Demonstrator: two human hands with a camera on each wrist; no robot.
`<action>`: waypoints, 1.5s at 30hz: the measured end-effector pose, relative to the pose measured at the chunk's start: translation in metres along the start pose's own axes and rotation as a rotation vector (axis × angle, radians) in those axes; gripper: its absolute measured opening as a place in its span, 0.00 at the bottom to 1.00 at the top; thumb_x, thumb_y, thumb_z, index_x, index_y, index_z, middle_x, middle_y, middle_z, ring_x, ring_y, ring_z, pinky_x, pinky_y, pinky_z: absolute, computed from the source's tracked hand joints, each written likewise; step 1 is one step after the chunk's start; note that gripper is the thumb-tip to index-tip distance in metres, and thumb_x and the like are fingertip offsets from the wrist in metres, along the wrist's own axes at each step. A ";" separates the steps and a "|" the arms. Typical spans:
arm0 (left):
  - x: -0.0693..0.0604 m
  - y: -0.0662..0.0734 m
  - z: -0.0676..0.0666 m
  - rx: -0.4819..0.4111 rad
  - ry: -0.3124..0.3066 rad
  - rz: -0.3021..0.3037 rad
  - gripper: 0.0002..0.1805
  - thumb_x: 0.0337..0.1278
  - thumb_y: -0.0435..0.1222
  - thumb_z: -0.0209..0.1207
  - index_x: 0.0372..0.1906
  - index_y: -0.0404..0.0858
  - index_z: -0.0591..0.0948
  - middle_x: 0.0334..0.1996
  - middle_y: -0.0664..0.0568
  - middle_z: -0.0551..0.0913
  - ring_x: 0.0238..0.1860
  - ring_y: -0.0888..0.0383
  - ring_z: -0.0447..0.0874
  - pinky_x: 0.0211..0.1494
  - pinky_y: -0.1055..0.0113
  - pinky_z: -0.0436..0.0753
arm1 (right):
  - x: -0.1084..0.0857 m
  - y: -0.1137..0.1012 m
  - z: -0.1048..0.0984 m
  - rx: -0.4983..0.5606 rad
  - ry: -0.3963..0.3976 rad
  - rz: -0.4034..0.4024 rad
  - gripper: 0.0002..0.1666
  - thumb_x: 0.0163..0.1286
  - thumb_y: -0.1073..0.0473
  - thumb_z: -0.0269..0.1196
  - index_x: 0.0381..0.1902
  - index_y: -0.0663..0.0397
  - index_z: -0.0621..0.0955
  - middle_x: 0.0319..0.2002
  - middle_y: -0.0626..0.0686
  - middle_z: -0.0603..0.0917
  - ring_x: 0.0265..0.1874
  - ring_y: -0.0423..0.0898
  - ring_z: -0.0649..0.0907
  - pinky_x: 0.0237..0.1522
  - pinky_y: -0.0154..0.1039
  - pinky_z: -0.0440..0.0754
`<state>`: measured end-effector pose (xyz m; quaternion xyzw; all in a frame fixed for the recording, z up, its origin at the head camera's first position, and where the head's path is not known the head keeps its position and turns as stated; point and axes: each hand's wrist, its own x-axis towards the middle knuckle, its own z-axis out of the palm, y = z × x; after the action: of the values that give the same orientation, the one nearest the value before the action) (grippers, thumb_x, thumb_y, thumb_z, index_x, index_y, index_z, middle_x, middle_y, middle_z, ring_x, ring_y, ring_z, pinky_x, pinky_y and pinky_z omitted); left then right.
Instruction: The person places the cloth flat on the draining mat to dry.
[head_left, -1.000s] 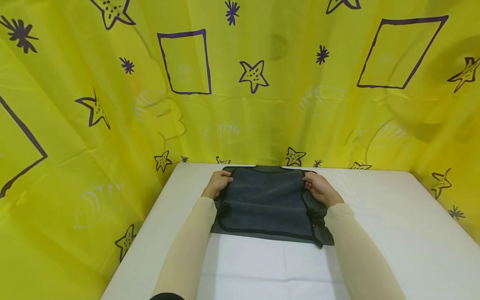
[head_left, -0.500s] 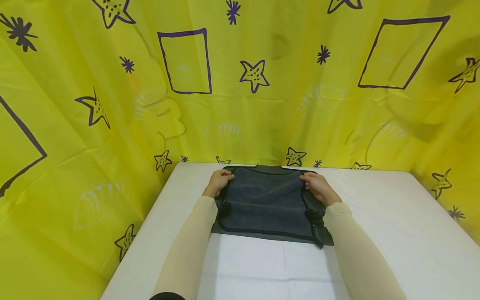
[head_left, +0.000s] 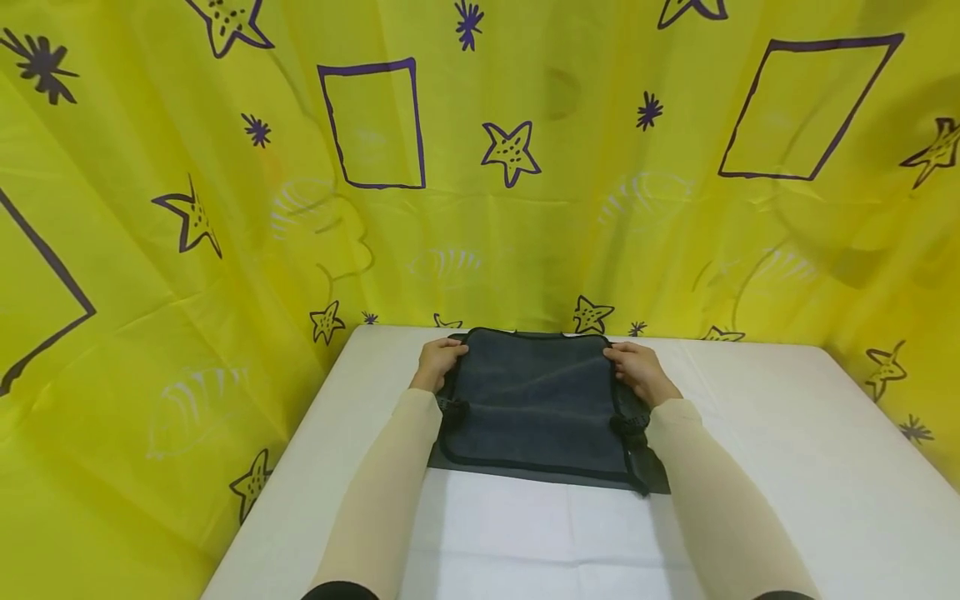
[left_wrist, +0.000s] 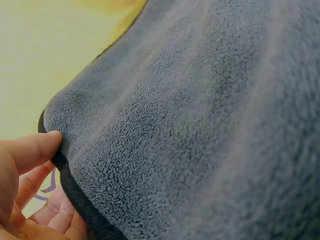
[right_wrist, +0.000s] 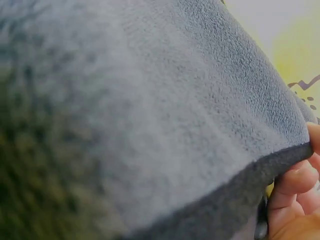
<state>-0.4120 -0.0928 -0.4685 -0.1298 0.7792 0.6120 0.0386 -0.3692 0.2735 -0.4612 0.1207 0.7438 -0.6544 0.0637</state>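
A dark grey plush towel with black edging is spread over a flat dark sheet-like thing on the table. My left hand pinches the towel's left edge near its far corner. At the opposite side, my right hand pinches the right edge near the other far corner. The left wrist view shows the thumb on top of the black border, other fingers beneath the towel. In the right wrist view, fingers hold the towel's corner, partly cut off by the frame.
The white table extends to both sides and toward me. A yellow curtain with star and fish prints hangs behind it and along its left and right. Black wrist straps lie over the towel's sides.
The towel's far edge, sagging between my hands before, now stands higher and reaches farther back, covering more of the dark thing beneath. Both hands keep their pinch and have barely moved.
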 end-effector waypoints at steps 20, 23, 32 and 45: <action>-0.014 0.008 0.003 0.044 0.124 -0.012 0.14 0.66 0.36 0.65 0.52 0.35 0.87 0.57 0.40 0.83 0.59 0.44 0.80 0.66 0.51 0.77 | 0.010 -0.004 0.003 -0.016 0.087 0.086 0.27 0.74 0.54 0.65 0.65 0.60 0.77 0.28 0.36 0.79 0.24 0.33 0.77 0.28 0.27 0.77; -0.015 0.007 0.002 0.047 0.120 -0.006 0.14 0.65 0.36 0.66 0.51 0.34 0.87 0.57 0.39 0.83 0.60 0.43 0.79 0.67 0.51 0.77 | 0.012 -0.002 0.004 -0.030 0.089 0.085 0.27 0.74 0.55 0.64 0.66 0.62 0.77 0.27 0.36 0.79 0.23 0.32 0.77 0.26 0.26 0.77; -0.011 0.005 0.003 0.079 0.105 -0.017 0.11 0.63 0.36 0.67 0.47 0.34 0.88 0.57 0.39 0.83 0.61 0.42 0.79 0.67 0.50 0.77 | 0.011 0.001 -0.003 -0.032 0.024 0.052 0.24 0.75 0.58 0.62 0.64 0.64 0.78 0.30 0.37 0.80 0.29 0.32 0.78 0.30 0.26 0.79; -0.016 0.001 0.001 0.141 0.078 0.042 0.15 0.64 0.39 0.66 0.52 0.36 0.87 0.59 0.40 0.83 0.63 0.41 0.79 0.67 0.49 0.78 | 0.008 0.006 -0.006 -0.007 -0.050 0.015 0.23 0.79 0.56 0.58 0.64 0.64 0.74 0.37 0.39 0.80 0.36 0.33 0.79 0.37 0.27 0.79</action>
<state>-0.3975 -0.0889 -0.4644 -0.1342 0.8239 0.5506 0.0046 -0.3744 0.2810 -0.4684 0.1095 0.7433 -0.6541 0.0877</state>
